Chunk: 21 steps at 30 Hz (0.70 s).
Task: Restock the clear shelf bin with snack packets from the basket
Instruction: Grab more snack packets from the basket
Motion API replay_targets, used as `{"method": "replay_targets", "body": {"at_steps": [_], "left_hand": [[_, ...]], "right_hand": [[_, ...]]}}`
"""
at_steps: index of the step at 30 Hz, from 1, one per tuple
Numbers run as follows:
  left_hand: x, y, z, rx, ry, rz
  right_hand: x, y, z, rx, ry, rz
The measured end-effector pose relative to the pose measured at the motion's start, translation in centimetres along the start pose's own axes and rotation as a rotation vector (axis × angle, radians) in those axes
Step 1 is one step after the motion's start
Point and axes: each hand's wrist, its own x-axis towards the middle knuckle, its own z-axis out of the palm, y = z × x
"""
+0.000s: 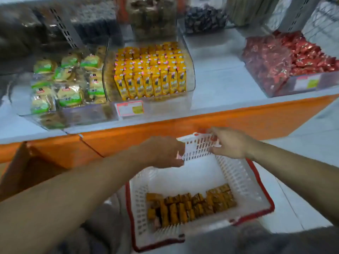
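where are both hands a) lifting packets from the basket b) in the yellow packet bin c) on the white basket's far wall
c: the left hand and right hand both grip the white basket at its far wall, packets lying untouched inside.

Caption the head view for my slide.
Left hand and right hand grip the basket at its far wall; orange snack packets lie at its near end, below the clear shelf bin.

One basket point(238, 176). Two hands: left hand point(163, 152), right hand point(229, 143). Three clear bins along the shelf's point(216, 79) front edge: green-packet bin point(73, 114), yellow-packet bin point(190, 70), red-packet bin point(293, 87).
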Motion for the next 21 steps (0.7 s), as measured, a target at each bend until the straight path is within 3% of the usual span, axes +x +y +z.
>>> {"method": "replay_targets", "body": {"at_steps": [4,10,15,21], "left_hand": [[4.2,0.1,11.1,-0.138,-0.218,-0.113],[7.9,1.6,23.6,-0.595,-0.3,-0.246],[11.0,3.0,28.1,-0.8,-0.432,-0.285],[12.0,1.1,27.9,-0.845,-0.595,-0.13]], "right_hand": [[0.9,3.8,8.2,-0.011,-0.291,0.131],[3.0,7.0,19.0,0.041,-0.45,0.23],[3.5,7.3,25.1,-0.037,-0.636,0.227],[4.7,7.7,25.3,-0.204,-0.699,0.169]]}}
